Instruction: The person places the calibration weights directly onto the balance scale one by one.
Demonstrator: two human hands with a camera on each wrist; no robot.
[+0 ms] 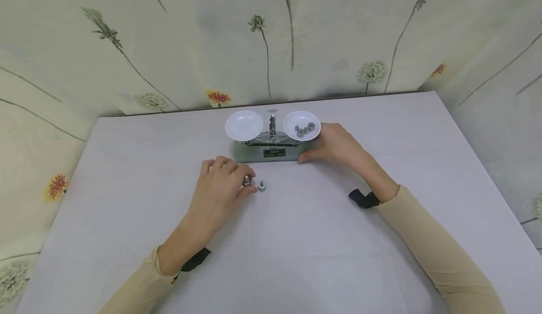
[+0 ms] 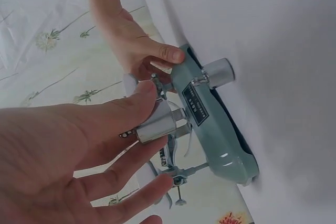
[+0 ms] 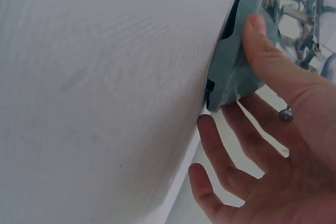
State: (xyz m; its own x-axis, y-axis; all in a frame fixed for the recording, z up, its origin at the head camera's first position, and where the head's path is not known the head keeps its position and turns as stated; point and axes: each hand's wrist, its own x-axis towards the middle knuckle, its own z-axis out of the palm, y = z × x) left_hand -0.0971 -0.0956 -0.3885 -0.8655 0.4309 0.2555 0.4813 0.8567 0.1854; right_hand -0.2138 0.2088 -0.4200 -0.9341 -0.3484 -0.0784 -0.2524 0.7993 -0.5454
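A green-based balance scale [image 1: 254, 152] stands near the back of the table, with a white pan on each side. My right hand [image 1: 338, 147] grips the right end of its base, thumb [image 3: 260, 45] on the front face and fingers behind. In the left wrist view, my left hand [image 2: 100, 150] pinches a shiny cylindrical metal weight [image 2: 157, 125] between thumb and fingers, in front of the scale. Another metal weight [image 1: 261, 185] with a knob stands on the table just right of that hand. Several small weights [image 1: 306, 129] lie in the right pan [image 1: 292, 119]; the left pan [image 1: 244, 125] holds nothing.
A white cloth covers the table [image 1: 296, 248], whose back edge runs just behind the scale. Beyond it hangs a flower-patterned curtain [image 1: 190, 45]. Black straps [image 1: 363, 198] show at both wrists.
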